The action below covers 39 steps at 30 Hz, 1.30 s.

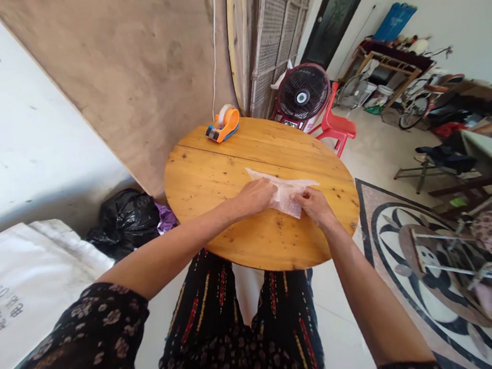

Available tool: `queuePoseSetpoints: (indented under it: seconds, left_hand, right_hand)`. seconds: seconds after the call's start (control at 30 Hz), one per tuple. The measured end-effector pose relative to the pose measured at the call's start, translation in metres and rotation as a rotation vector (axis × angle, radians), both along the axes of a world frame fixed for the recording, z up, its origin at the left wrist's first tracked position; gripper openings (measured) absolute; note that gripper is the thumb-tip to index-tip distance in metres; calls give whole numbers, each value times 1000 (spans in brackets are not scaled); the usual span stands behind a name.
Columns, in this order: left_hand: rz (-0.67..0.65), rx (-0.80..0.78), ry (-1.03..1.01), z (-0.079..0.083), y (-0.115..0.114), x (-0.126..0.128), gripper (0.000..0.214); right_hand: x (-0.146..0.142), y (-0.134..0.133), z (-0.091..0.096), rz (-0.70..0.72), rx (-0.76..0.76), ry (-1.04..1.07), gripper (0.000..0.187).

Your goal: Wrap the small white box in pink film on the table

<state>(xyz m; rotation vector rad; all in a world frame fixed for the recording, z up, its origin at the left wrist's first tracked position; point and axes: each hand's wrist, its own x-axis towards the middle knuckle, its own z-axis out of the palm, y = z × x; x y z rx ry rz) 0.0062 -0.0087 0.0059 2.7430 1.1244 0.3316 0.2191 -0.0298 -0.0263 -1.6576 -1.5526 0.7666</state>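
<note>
A small sheet of translucent white wrap (287,206), which looks like bubble wrap, is partly folded over the round wooden table (226,240). My left hand (260,196) is closed on its left side, the fingertips pressed into the fold. On the right, my right hand (315,205) pinches the sheet between thumb and fingers. A pointed corner sticks up past my left hand, and another reaches right above my right hand. Whether anything lies inside the fold is hidden. Toward the table's far edge stands an orange tape dispenser (225,124) with a roll of tape in it.
Behind the table are a floor fan (302,98) and a red plastic chair (337,123). A black plastic bag (128,218) and a white printed sack (29,274) lie to the left. Folding chairs (458,255) stand at right on the patterned floor. A wooden board (137,54) leans behind.
</note>
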Motion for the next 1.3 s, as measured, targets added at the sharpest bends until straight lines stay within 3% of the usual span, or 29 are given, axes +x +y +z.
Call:
queuePoseSetpoints:
  seconds: [0.3,0.63,0.8,0.93,1.13,1.3]
  left_hand:
    - [-29,-3,25,5,2,0,22]
    - [-63,34,55,4,4,0,23]
    - [-137,66,105,5,6,-2,38]
    - [-221,53,203,15,7,0,41]
    - [-221,-38,374,37,8,15,40]
    - [-250,-56,418,41,12,21,36]
  right_hand:
    - [-8,6,-4,-97,71,40,20]
    - [-13,-3,3,-105,-17,131,23]
    - [-11,-3,2,-122,-35,129,21]
    - [-9,-1,-1,-123,-52,125,21]
    - [-5,-9,3,-41,-27,59,27]
    - [-2,-13,7,2,15,-81,35]
